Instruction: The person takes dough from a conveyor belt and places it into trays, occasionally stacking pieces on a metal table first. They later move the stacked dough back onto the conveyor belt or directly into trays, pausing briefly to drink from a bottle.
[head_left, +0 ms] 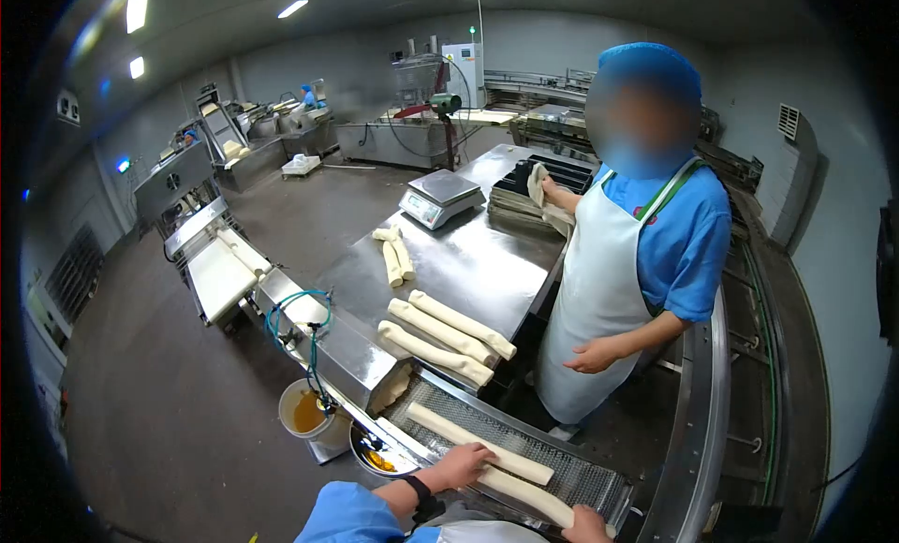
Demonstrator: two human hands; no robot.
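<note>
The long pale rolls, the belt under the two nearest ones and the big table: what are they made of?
The rolls look like soft dough: pale, matt and smooth, some slightly bent. The belt seems to be metal mesh, grey with a fine glinting grid. The table is probably steel, polished smooth: light reflects off its top.

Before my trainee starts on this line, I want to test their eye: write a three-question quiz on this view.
1. What lies on the mesh belt: A) black trays, B) dough rolls, C) a scale?
2. True or false: the co-worker wears a blue cap.
3. Which of the camera wearer's hands is nearer the bowl, left hand or right hand?

Key: 1. B. 2. True. 3. Left hand.
</note>
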